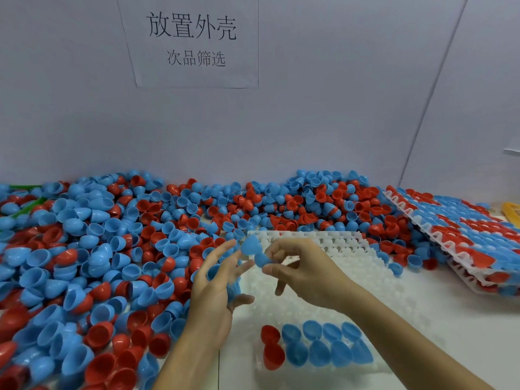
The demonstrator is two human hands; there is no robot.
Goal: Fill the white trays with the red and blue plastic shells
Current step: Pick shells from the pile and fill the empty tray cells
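My right hand [298, 268] pinches a blue shell [261, 259] between thumb and fingertips, above the far half of the white tray [365, 291] in front of me. A second blue shell [250, 245] sits just beyond it, touching the fingertips of my left hand [216, 280], whose fingers are spread and nearly straight; more blue shows in that palm, though I cannot tell how much. On the tray's near edge I count ten shells set in place: two red [271, 347] at the left end, eight blue [326, 344] beside them in two rows. The rest of the tray is bare sockets. Left of the tray and behind it, a loose heap of shells [92, 263] crowds right up to its edges. Right of the tray, a stack of filled trays [464, 237] lies tilted.
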